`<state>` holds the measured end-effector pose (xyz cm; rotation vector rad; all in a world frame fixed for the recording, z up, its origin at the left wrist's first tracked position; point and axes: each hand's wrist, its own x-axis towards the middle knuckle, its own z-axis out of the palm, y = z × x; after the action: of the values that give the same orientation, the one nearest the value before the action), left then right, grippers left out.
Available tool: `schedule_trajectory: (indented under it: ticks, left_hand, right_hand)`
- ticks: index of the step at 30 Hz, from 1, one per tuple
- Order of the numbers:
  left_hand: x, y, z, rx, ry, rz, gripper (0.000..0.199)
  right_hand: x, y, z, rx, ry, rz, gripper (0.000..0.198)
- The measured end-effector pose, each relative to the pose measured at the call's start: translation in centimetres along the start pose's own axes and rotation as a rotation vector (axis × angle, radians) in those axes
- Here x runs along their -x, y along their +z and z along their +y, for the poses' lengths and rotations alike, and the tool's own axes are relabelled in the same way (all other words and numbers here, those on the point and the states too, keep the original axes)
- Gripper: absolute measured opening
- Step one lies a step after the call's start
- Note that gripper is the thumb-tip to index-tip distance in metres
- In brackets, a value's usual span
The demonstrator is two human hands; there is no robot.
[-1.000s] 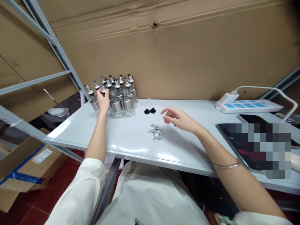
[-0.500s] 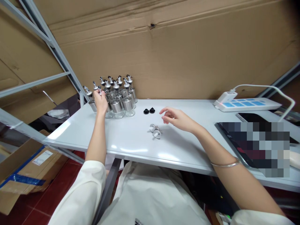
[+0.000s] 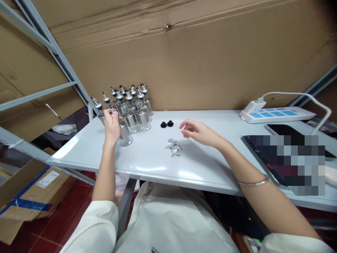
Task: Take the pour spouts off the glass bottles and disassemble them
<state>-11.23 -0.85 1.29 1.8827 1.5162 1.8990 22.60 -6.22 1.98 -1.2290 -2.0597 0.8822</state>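
The left grip (image 3: 112, 121) is closed around the top of a tilted bottle (image 3: 124, 131) beside the other bottles (image 3: 143, 117), fitted with spouts (image 3: 128, 95), while the loosely curled right grip (image 3: 186, 130) looks empty and 2 black stoppers (image 3: 170, 123) and 2 silver caps (image 3: 176, 150) lie unattached on the desk (image 3: 147, 154).

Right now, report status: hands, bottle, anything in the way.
Left hand gripping bottle by its top; base resting or lifted, can't tell. Right hand empty, near black pieces. Other bottles crowd close beside.
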Motion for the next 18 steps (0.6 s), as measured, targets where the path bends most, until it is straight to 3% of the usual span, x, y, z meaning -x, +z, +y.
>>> schedule_trajectory:
  ticks: [2, 7, 9, 13, 18]
  left_hand:
    - [1.0, 0.2, 1.3, 0.063, -0.002, -0.034, 0.048]
    - [3.5, 1.2, 5.0, 0.262, -0.032, -0.211, 0.037]
    - [4.5, 1.4, 6.6, 0.331, -0.049, -0.288, 0.033]
    - [6.5, 1.6, 9.2, 0.507, -0.095, -0.422, 0.026]
    - [8.3, 2.7, 11.4, 0.626, -0.109, -0.559, 0.027]
  right_hand:
    - [0.1, -0.2, -0.1, -0.017, 0.022, -0.093, 0.013]
    - [0.4, -0.4, -0.1, -0.107, 0.116, -0.568, 0.013]
    - [0.5, -0.2, 0.0, -0.151, 0.130, -0.681, 0.015]
    - [0.5, 0.1, 0.2, -0.184, 0.103, -0.702, 0.031]
    - [0.3, 0.0, 0.2, -0.115, 0.016, -0.690, 0.027]
